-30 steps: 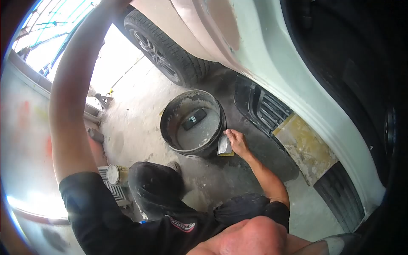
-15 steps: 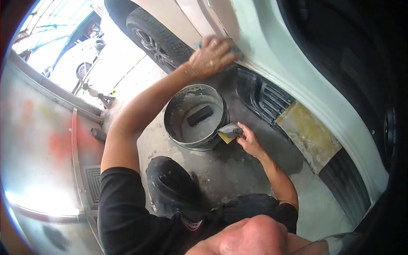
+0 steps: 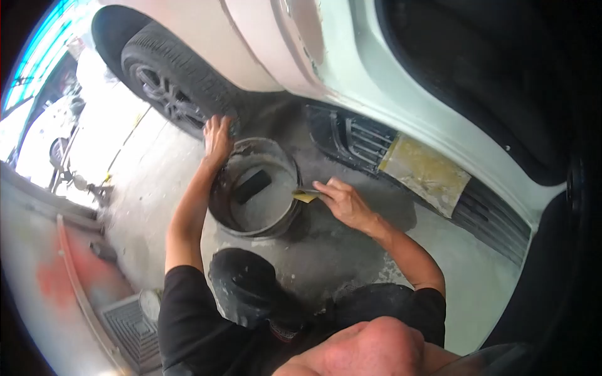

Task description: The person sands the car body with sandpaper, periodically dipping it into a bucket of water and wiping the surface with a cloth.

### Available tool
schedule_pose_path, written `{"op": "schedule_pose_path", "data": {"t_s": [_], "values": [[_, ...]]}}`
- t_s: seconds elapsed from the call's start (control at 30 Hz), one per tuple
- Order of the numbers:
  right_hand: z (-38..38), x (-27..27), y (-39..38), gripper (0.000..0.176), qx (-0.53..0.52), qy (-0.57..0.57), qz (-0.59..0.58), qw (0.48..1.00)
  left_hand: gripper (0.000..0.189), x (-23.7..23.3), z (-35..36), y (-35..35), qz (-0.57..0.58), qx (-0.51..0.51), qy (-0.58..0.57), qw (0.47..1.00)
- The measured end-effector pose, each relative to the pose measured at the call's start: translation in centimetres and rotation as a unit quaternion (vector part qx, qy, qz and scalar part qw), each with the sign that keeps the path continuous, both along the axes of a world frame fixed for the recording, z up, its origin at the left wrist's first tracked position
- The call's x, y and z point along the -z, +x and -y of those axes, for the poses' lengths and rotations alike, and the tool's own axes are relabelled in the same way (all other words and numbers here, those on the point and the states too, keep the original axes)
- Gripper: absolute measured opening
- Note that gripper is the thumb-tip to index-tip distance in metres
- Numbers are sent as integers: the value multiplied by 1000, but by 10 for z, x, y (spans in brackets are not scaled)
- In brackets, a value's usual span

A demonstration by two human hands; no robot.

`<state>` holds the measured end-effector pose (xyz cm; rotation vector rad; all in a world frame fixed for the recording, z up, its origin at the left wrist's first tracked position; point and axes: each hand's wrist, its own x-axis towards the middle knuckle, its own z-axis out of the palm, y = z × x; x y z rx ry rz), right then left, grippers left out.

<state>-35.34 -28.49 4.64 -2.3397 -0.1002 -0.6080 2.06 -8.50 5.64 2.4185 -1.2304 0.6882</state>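
My left hand [image 3: 217, 141] is above the far left rim of a round bucket [image 3: 285, 219], close to the car's tyre. Its fingers are closed on a greenish-grey sponge [image 3: 234, 129], mostly hidden behind them. A dark rectangular block [image 3: 252, 187] lies in the cloudy grey water of the bucket. At the bucket's right rim, my right hand [image 3: 345, 203] pinches a folded piece of sandpaper [image 3: 305, 196], grey above and yellow below.
A pale car body [image 3: 351, 81] with its door open rises ahead. Along the ridged side step [image 3: 495, 225] lies a yellowish, stained sheet [image 3: 423, 175]. The wheel [image 3: 172, 94] stands at upper left. A metal panel with red paint [image 3: 69, 269] is on the left.
My left hand has come off the car's sill and moved down and left to the bucket with the sponge. My right hand still holds the sandpaper. The view has shifted to the right.
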Motion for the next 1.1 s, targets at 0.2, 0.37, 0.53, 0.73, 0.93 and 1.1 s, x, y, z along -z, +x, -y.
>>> {"op": "schedule_pose_path", "data": {"t_s": [0.2, 0.37, 0.53, 0.73, 0.93, 1.1], "values": [[-54, -32, 65, 24, -57, -36, -72, 995, 42, 52, 21, 29, -225, -60, -12, 972], [-101, 27, 172, 26, -89, -222, -186, 953, 41, 45, 11, 22, -243, -41, -69, 967], [-98, 162, 268, 47, 20, -267, -366, 891, 31, 45, 15, 23, -231, -37, -62, 970], [-121, 197, 247, 38, 75, -161, -472, 864, 31, 48, 11, 20, -213, -19, -80, 974], [-107, 197, 251, 33, 135, -25, -481, 866, 31, 52, 13, 22, -202, -19, -81, 976], [-102, 210, 263, 33, 45, -111, -465, 877, 32, 48, 13, 21, -217, -25, -72, 973]]}}
